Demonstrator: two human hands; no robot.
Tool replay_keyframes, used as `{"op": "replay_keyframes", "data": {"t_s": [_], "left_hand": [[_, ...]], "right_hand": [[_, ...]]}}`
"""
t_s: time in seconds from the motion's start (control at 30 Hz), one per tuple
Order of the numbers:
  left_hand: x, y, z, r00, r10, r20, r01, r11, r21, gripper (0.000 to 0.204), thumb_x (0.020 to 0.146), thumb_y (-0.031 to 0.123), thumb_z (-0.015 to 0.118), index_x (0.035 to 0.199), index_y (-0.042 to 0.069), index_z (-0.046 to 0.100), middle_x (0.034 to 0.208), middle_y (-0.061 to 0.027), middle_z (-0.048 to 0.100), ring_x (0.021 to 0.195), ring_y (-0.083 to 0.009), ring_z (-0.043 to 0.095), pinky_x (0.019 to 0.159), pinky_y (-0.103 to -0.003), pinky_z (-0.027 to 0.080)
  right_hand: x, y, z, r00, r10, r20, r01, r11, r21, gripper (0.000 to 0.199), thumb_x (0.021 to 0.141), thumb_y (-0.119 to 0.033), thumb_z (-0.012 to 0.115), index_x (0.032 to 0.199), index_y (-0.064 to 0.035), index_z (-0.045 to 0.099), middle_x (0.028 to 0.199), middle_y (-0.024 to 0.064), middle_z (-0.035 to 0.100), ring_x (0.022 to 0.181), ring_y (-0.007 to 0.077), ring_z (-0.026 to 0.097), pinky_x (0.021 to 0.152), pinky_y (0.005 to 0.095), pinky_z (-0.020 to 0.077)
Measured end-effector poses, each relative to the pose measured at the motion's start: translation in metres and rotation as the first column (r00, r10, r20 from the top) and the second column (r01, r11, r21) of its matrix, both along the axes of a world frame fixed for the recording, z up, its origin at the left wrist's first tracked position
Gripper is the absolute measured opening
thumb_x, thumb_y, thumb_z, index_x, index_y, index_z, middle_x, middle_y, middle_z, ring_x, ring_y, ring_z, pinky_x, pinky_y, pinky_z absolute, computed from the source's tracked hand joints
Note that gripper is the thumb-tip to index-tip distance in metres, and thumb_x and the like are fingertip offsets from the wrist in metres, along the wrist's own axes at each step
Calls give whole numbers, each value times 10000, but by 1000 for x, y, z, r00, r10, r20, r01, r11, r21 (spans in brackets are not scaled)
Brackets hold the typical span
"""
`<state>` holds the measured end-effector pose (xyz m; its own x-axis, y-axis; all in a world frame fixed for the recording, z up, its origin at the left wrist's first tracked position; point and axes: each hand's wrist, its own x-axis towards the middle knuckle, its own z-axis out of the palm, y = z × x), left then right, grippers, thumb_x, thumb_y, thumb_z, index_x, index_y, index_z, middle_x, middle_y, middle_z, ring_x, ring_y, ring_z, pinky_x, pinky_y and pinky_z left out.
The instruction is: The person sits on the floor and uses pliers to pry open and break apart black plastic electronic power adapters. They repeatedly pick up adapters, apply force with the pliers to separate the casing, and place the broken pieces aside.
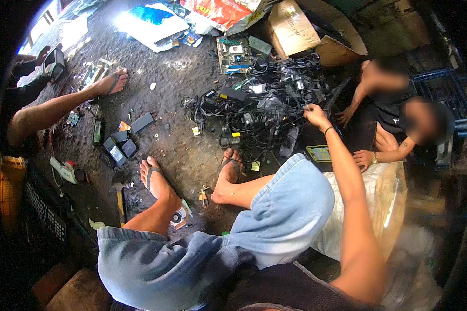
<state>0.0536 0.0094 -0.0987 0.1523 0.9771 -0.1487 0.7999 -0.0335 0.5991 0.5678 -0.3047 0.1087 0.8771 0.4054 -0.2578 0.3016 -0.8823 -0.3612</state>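
My right arm stretches forward from the lower right, and my right hand (317,117) is at the right side of a tangled heap of black cables and power adapters (259,103). Its fingers are closed in a pinch on a thin black cable (299,117) that runs into the heap. A dark band circles that wrist. Just below the hand lies a yellow-framed device (319,153). My left hand is out of the picture. My knees are bent, with my sandalled feet on the near side of the heap.
A green circuit board (233,54) and cardboard box (294,28) lie beyond the heap. Dark battery packs (118,146), a hammer (121,203) and a white handheld device (67,171) are at left. A white sack (363,197) stands right, near people's hands; another person's leg extends from the left.
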Motion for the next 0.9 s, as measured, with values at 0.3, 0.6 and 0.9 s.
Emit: {"op": "replay_keyframes", "data": {"t_s": [0.3, 0.6, 0.9], "left_hand": [[-11, 11, 9, 992, -80, -98, 81, 997, 13, 572, 1108, 445, 333, 1383, -10, 543, 1517, -254, 514, 1427, -418, 446, 1200, -474, 324], [19, 3, 26, 996, 74, -47, -79, 991, -108, 709, 1115, 513, 288, 1511, -47, 467, 1616, -235, 412, 1511, -383, 349, 1265, -429, 209], [-127, 48, 46, 878, -371, 301, 466, 804, -369, 440, 892, 13, 569, 1325, -27, 635, 1288, -251, 585, 1255, -384, 564, 1105, -407, 439]], "right_hand": [[-163, 88, -52, 766, 523, 374, -633, 715, 296, 127, 830, -40, 651, 949, -27, 694, 955, 150, 700, 917, 347, 699, 832, 443, 573], [-250, 152, -159, 452, 869, 202, -860, 484, -160, 214, 833, -153, 732, 1005, -53, 655, 1017, 97, 638, 1007, 302, 640, 796, 393, 544], [-242, 228, -46, 778, 206, -594, 490, 394, 778, 202, 979, -172, 679, 1087, -48, 561, 985, 130, 722, 720, 264, 746, 684, 382, 647]]}}
